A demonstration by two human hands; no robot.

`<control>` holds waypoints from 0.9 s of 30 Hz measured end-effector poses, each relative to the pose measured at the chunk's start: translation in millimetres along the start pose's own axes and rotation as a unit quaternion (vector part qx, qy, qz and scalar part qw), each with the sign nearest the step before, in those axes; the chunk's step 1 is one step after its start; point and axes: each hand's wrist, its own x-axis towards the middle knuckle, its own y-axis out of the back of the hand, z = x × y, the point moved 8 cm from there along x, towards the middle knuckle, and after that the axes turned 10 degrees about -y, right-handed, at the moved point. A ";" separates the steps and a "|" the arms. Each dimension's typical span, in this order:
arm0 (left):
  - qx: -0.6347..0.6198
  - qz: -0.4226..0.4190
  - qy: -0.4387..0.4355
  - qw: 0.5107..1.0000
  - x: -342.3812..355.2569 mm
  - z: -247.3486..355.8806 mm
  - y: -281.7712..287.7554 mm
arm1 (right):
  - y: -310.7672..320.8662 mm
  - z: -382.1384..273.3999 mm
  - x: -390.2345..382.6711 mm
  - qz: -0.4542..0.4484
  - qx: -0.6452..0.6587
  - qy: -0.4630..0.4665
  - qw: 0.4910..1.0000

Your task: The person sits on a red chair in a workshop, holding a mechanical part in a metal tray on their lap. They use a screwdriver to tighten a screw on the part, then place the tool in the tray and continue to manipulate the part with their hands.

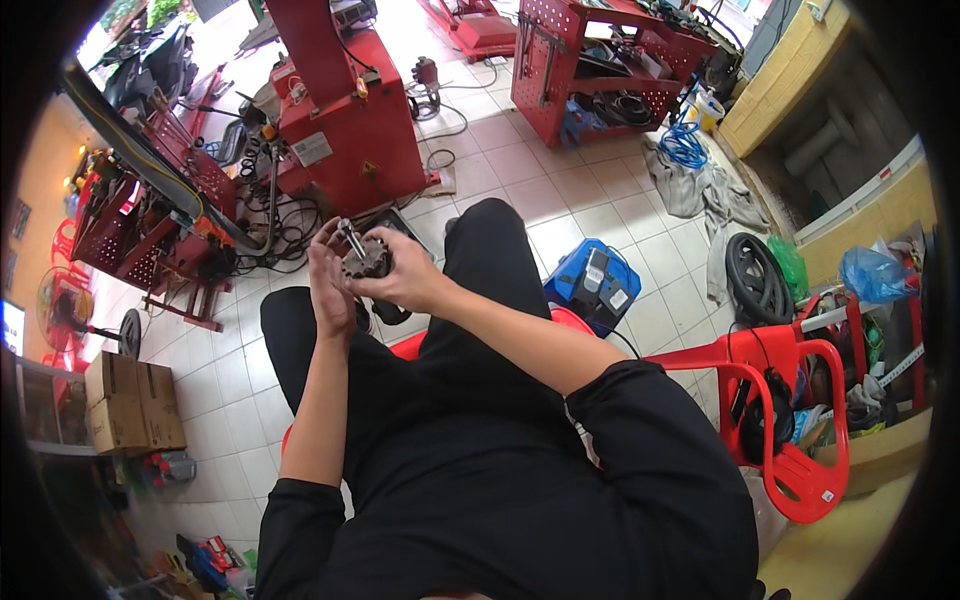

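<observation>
Metal part [372, 263] partly covered by right hand [405, 277]; underside hidden.

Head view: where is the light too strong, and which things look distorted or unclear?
Head view, strong light bleaches the floor near the top edge; head view, right side, fisheye distortion tilts the yellow wall toward the black rim; head view, middle, the metal part at the right hand lacks clear fine detail.
</observation>
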 end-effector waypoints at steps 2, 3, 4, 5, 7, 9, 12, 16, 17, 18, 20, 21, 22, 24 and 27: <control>-0.088 0.012 0.061 0.994 -11.2 -12.1 -2.1 | 0.8 -0.3 8.7 0.000 0.018 0.006 1.000; -0.114 0.006 0.092 0.989 -18.3 -19.4 -5.0 | 5.7 4.2 8.3 -0.009 0.007 -0.016 1.000; -0.115 0.006 0.147 0.982 -26.4 -27.6 -1.0 | 8.3 4.2 9.3 -0.001 0.013 -0.007 1.000; -0.118 0.041 0.144 0.982 -29.2 -24.7 -3.4 | 9.7 4.6 11.4 0.006 0.016 0.002 1.000; -0.015 0.087 0.033 0.996 -20.3 -14.3 13.5 | 7.6 1.7 12.6 -0.017 0.084 0.004 0.996; 0.054 0.126 -0.039 0.990 -9.9 16.9 14.8 | 4.6 -0.1 10.7 -0.053 0.153 -0.043 0.986; 0.114 0.093 -0.088 0.985 -0.4 54.7 7.6 | 1.5 -12.9 6.7 -0.050 0.113 -0.053 0.991; 0.071 0.162 -0.019 0.984 -8.6 67.2 16.7 | -13.6 -24.7 3.8 -0.065 0.077 -0.036 0.994; 0.007 0.103 -0.039 0.994 -7.7 90.6 -7.4 | -12.5 -25.6 3.3 -0.062 0.067 -0.030 0.995; -0.054 0.044 -0.057 0.996 -7.6 121.0 -33.2 | -10.8 -17.9 3.9 -0.060 0.066 -0.037 0.995; -0.263 -0.125 0.021 0.956 -11.7 173.2 -97.9 | -6.9 -22.9 -1.9 -0.057 0.068 0.010 0.996; -0.308 -0.182 0.060 0.932 -13.9 195.4 -127.6 | 3.3 -21.0 -9.3 -0.052 0.038 0.004 0.998; -0.251 -0.166 0.040 0.953 -10.3 222.9 -132.9 | -7.1 -26.6 -8.5 -0.079 0.021 0.011 0.997; -0.235 -0.211 0.018 0.949 -2.3 198.4 -141.9 | 21.3 -9.5 -30.3 -0.055 -0.072 -0.073 0.993; 0.069 -0.058 -0.139 0.986 -3.8 146.0 -79.7 | 36.2 -25.4 -62.3 -0.077 -0.197 -0.080 0.974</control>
